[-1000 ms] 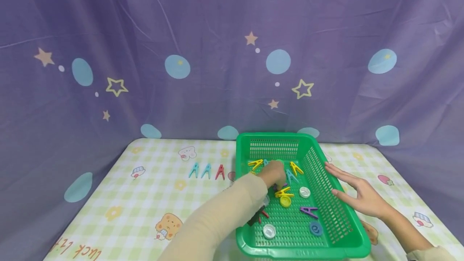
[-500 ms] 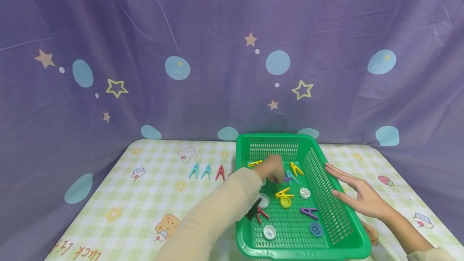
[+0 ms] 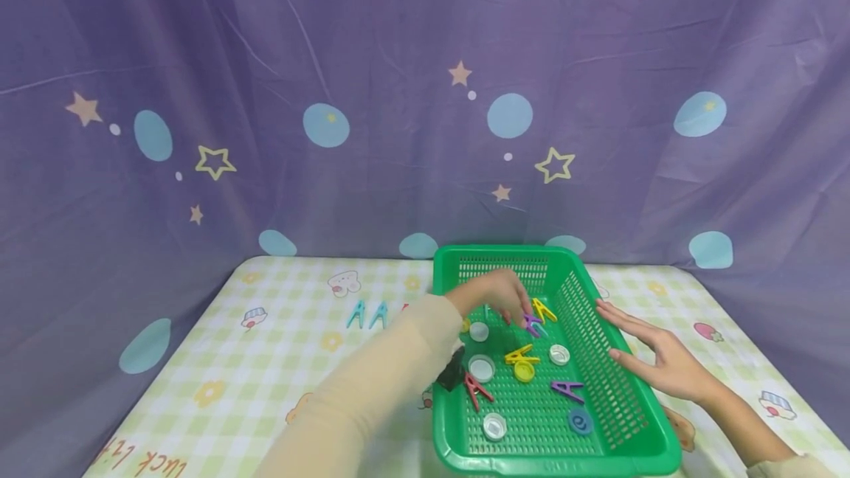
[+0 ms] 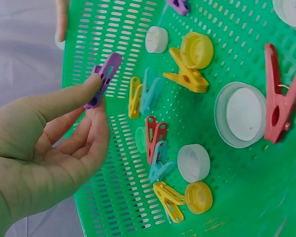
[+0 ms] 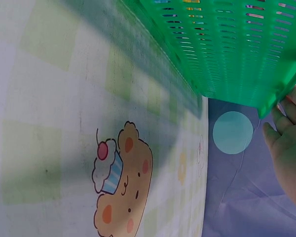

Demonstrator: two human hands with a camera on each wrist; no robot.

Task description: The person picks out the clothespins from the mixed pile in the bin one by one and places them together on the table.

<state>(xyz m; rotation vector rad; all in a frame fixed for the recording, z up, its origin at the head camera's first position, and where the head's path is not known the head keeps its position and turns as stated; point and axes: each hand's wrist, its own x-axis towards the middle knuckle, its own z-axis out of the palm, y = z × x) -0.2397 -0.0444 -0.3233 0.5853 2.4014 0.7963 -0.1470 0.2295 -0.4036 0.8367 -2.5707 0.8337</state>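
My left hand (image 3: 494, 293) is over the far part of the green basket (image 3: 558, 465). Between thumb and fingers it pinches a purple clothespin (image 4: 106, 79), which is held above the basket floor in the left wrist view. My right hand (image 3: 664, 361) rests on the basket's right rim with its fingers fairly straight; the right wrist view shows its fingertips at that rim. Inside lie a yellow clothespin (image 4: 186, 74), a large red clothespin (image 4: 281, 96), a blue clothespin (image 4: 150, 91) and several bottle caps, among them a yellow cap (image 4: 197, 50) and a clear cap (image 4: 240, 114).
On the checked tablecloth (image 3: 265, 360) left of the basket, blue clothespins (image 3: 356, 314) stand in a row; my left sleeve (image 3: 372, 389) covers most of a red one. A purple curtain (image 3: 398, 43) hangs behind the table. A blue cap (image 3: 580, 421) lies near the basket's front.
My left hand has risen slightly from the basket floor, now with a purple clothespin in its pinch. The left forearm has shifted left and up. The right hand stays on the rim.
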